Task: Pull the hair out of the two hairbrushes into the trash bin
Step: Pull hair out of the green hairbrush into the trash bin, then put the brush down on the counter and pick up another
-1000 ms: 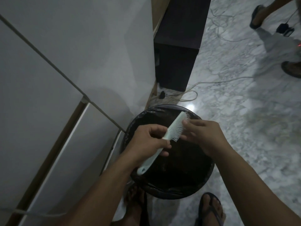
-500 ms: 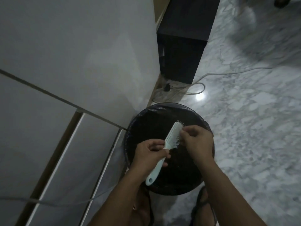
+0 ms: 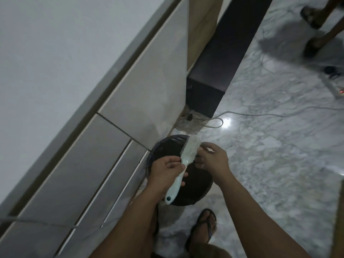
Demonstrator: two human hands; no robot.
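A pale green hairbrush [image 3: 183,165] is held over a round trash bin [image 3: 163,144] lined with a black bag. My left hand [image 3: 165,172] grips the brush by its handle, just below the bristle head. My right hand [image 3: 212,159] is pinched at the right side of the bristles, fingers closed on dark hair there. The brush head points up and away from me, and its back faces the camera. Only one brush is in view.
Grey cabinet fronts [image 3: 111,127] stand close on the left of the bin. A dark cabinet [image 3: 208,94] and loose white cables [image 3: 242,114] lie beyond it on the marble floor. My sandalled foot [image 3: 202,228] is below the bin. Another person's feet [image 3: 312,30] are at top right.
The camera has tilted and swung, so the cabinets now run diagonally. The brush has turned so its back faces the camera. Both hands stay on it over the bin.
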